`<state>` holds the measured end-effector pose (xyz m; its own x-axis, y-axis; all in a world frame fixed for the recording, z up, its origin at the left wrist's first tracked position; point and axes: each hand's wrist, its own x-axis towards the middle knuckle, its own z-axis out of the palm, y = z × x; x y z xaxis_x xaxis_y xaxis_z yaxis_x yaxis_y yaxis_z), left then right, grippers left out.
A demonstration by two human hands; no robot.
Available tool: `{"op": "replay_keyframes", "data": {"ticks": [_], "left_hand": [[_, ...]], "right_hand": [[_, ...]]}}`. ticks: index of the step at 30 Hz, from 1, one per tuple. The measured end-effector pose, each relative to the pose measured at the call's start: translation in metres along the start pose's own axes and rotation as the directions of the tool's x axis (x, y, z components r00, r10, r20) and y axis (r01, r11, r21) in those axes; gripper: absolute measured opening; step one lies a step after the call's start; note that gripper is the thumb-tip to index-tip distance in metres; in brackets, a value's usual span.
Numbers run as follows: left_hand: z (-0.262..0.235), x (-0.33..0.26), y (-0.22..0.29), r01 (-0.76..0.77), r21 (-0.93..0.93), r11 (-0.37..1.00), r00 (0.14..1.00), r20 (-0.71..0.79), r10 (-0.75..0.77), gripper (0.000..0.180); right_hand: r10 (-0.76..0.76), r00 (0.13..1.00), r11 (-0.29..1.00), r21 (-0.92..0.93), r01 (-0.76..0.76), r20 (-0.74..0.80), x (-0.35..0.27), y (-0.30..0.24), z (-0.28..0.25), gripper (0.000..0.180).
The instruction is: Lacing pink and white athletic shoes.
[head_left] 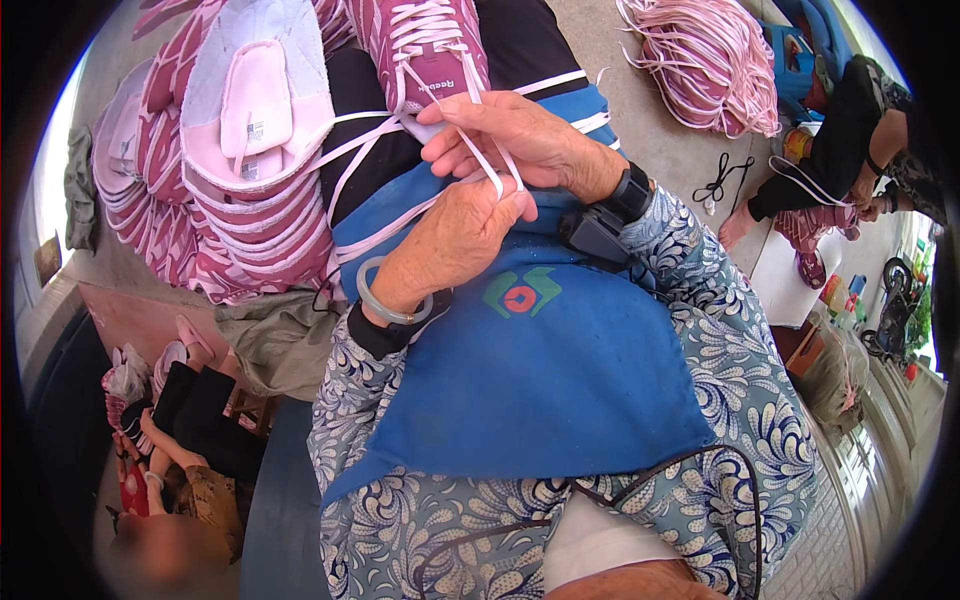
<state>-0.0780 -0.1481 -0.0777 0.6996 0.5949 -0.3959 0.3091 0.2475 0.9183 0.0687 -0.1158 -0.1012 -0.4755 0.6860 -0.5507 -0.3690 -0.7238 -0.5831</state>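
Note:
A pink patterned shoe upper (440,45) with white lacing lies across my lap, its collar toward me. A white shoelace (484,165) comes down from its eyelets in two strands. My left hand (455,235), with a pale bangle at the wrist, pinches the lace between thumb and forefinger. Just above it my right hand (535,140), wearing a black wristband, has its fingers curled round the strands close to the collar. Both hands are closed and nearly touching. The right fingertips are partly hidden by the hand itself.
Stacked pink shoe uppers (265,240) stand at my left. A blue apron (540,380) covers my lap. A heap of pink uppers with white laces (705,65) lies on the floor at far right. Other people sit at the right and lower left; a black cord (720,180) lies on the floor.

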Motion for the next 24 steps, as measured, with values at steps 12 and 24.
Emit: {"op": "replay_keyframes", "data": {"ticks": [12,24], "left_hand": [[-0.079,0.063,-0.025,0.117,0.637,0.762,0.667,-0.619,0.415,0.016],[-0.089,0.062,-0.027,0.273,0.194,0.942,0.735,-0.675,-0.073,0.019]], "right_hand": [[-0.130,0.990,0.966,-0.232,0.115,-0.050,0.008,0.000,-0.014,0.021],[0.029,0.984,0.945,-0.325,0.029,0.173,-0.013,-0.022,-0.029,0.028]]}}
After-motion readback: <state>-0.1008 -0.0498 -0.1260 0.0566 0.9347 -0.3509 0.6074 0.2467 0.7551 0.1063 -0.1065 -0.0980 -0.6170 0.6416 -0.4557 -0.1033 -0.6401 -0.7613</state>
